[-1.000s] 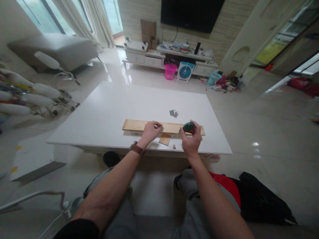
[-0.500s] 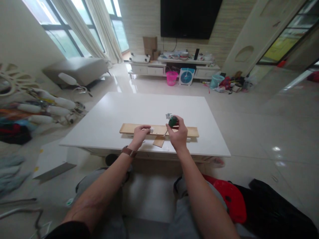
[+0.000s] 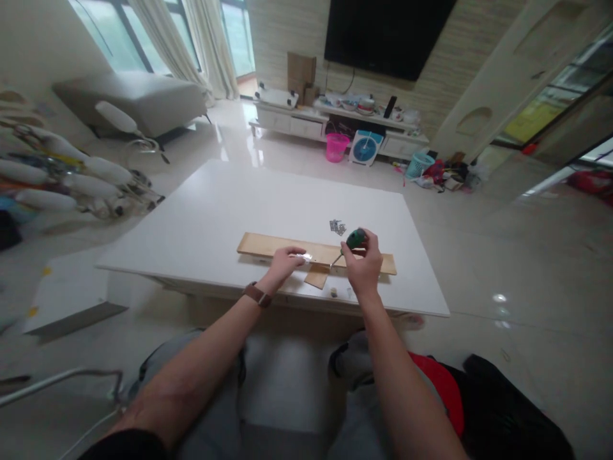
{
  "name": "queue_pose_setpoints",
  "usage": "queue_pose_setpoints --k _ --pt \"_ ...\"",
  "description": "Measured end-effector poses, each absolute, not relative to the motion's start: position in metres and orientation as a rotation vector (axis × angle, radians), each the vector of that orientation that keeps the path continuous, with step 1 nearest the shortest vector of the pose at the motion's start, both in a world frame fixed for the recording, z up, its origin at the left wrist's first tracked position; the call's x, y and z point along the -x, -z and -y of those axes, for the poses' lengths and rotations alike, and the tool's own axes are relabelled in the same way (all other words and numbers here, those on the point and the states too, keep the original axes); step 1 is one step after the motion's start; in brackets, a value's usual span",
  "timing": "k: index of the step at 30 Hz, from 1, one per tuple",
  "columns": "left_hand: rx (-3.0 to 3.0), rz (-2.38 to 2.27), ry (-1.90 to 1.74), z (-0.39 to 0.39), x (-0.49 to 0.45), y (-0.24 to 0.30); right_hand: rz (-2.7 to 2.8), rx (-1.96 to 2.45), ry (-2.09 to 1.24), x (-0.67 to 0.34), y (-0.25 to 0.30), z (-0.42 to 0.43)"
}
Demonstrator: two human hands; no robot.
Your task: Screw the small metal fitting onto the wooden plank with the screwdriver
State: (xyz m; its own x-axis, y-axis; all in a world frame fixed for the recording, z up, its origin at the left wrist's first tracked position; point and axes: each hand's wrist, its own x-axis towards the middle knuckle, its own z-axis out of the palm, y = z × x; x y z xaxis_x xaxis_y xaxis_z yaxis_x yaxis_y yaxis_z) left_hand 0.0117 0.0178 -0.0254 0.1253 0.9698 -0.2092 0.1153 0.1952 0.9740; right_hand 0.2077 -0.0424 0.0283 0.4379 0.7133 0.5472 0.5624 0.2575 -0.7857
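Note:
My right hand (image 3: 364,265) is closed around a screwdriver with a green handle (image 3: 355,239). Its metal shaft slants down and left, the tip over the small wooden piece (image 3: 317,276) at the table's near side. A long, pale wooden board (image 3: 268,244) lies lengthwise across the white table. Over the board's middle my left hand (image 3: 286,265) pinches a small, shiny metal piece (image 3: 305,257), too small to make out fully. Behind the board lie several small perforated metal plates (image 3: 338,227).
The white table (image 3: 230,198) has its near edge just before my knees. A little tan object (image 3: 333,292) sits close to that edge. On the floor are a pink basket (image 3: 336,148), a blue and white fan (image 3: 365,148) and, at my right, a red stool (image 3: 443,390).
My view has tilted and shifted, so the table sits differently in it. Both hands stay over the board with the same things held. The screwdriver leans a little more.

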Motion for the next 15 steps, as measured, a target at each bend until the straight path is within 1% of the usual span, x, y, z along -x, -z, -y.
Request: queue_pose_setpoints --k 3,8,11,15 --pt "-1.286 -1.147 -0.886 -0.033 -0.008 0.007 1.209 1.412 -0.070 -0.206 -0.024 0.039" --pt "-1.446 -1.169 -0.863 -0.046 -0.001 -0.018 1.091 1.418 -0.003 -0.205 -0.014 0.047" --pt "-1.516 -1.164 -0.854 -0.043 -0.007 -0.022 1.005 1.405 -0.019 -0.203 -0.012 0.056" --pt "-1.657 -1.140 -0.819 -0.041 -0.016 -0.014 0.956 1.349 -0.045 -0.203 -0.014 0.055"
